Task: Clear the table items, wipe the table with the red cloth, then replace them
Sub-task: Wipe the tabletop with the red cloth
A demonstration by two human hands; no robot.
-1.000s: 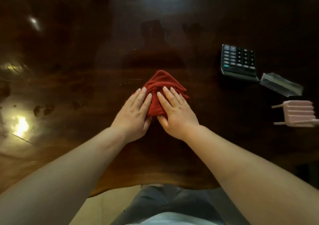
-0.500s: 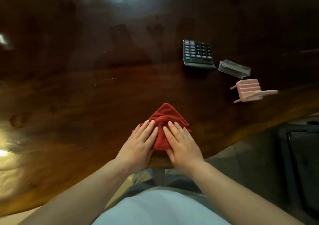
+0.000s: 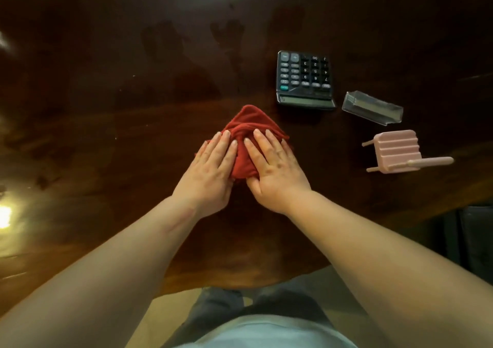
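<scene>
I press left hand (image 3: 210,171) and right hand (image 3: 272,169), fingers flat and extended, on bunched red cloth (image 3: 248,134); clear box (image 3: 373,107) contents unreadable.

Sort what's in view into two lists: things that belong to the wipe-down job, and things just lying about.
Part of the job:
- red cloth, pressed flat under the left hand and right hand
- table
- calculator, clear plastic case and pink slatted piece, set to the right

Lying about:
- dark object off the table's right edge
</scene>
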